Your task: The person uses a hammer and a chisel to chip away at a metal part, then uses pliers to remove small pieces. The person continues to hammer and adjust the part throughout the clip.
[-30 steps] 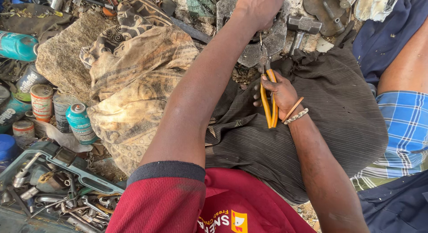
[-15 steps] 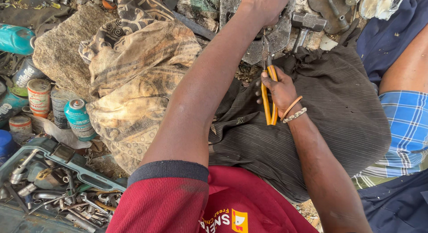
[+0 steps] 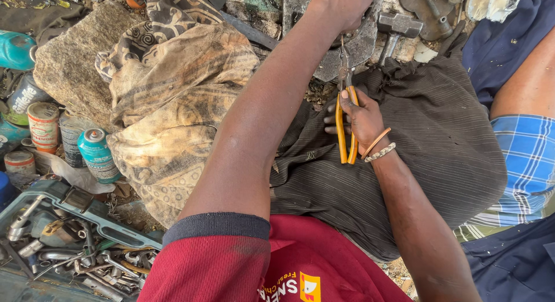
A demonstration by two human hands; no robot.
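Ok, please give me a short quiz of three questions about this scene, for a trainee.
1. True or false: the right hand holds pliers with orange handles.
2. What lies in the tray at lower left? A) sockets and wrenches B) fruit C) paper
3. Name the tool that lies just right of the left hand, at the top.
Key: 1 true; 2 A; 3 a hammer.
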